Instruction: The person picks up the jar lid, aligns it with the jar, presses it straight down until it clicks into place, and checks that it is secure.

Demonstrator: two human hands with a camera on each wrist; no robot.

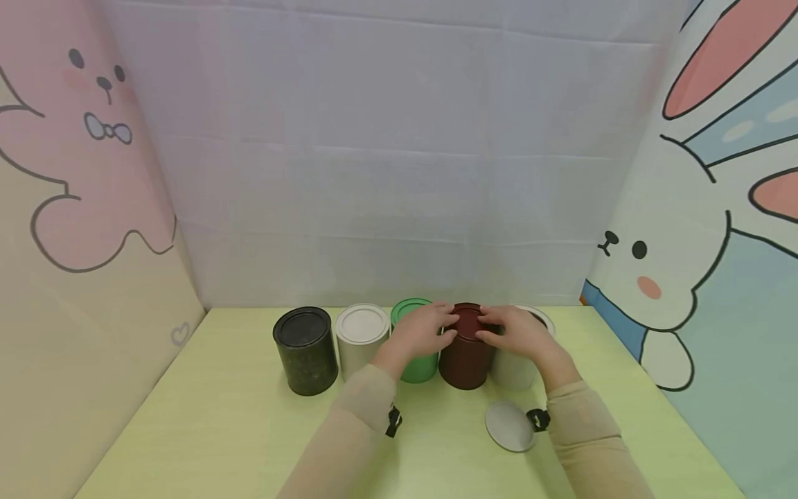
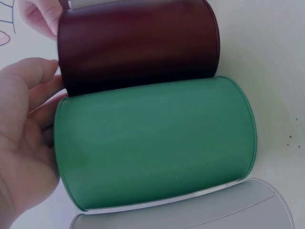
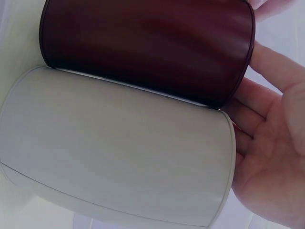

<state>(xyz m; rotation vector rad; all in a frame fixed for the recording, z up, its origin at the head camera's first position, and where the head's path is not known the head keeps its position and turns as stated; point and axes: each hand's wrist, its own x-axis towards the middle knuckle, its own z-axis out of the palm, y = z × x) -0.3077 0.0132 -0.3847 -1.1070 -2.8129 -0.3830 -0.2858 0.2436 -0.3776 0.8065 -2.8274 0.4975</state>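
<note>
A dark red can (image 1: 464,360) with a lid of the same colour (image 1: 467,322) stands upright between both hands. My left hand (image 1: 420,329) reaches over the green can (image 2: 152,148) and grips the red lid's left edge, thumb and fingertips at the rim. From the other side my right hand (image 1: 517,333) holds the lid's right edge, its palm beside the top of a white can (image 3: 114,148). The fingertips curl partly out of sight behind the red rim. That right-hand white can shows a dark opening inside its rim, mostly hidden by the hand.
On the yellow-green table (image 1: 218,430), a black lidded can (image 1: 305,353) and another white lidded can (image 1: 361,333) continue the row to the left. A round grey-white lid (image 1: 510,426) lies in front, near the right sleeve. A white cloth wall (image 1: 386,208) rises behind.
</note>
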